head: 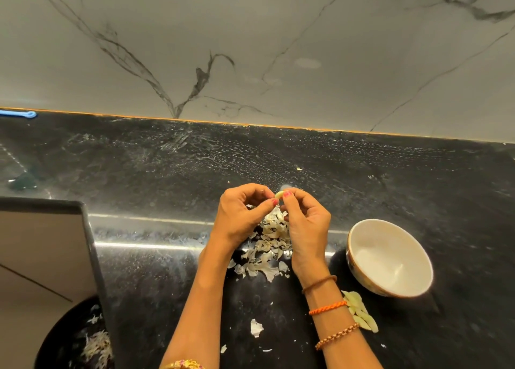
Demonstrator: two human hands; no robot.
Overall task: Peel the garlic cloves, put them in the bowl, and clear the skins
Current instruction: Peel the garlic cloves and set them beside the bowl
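A pale garlic clove (279, 194) is pinched between the fingertips of both hands above the black counter. My left hand (242, 215) holds it from the left, my right hand (305, 223) from the right, thumbs meeting at the clove. Under and between the hands lies a heap of papery white skins (267, 248). A white bowl (390, 257) stands to the right, tilted toward me; it looks empty. Several peeled cloves (359, 311) lie on the counter beside my right wrist, partly hidden by it.
A dark round bin (78, 338) holding skins sits below the counter edge at lower left. Loose skin scraps (256, 327) dot the counter near me. A blue object (19, 114) lies at the far left by the marble wall.
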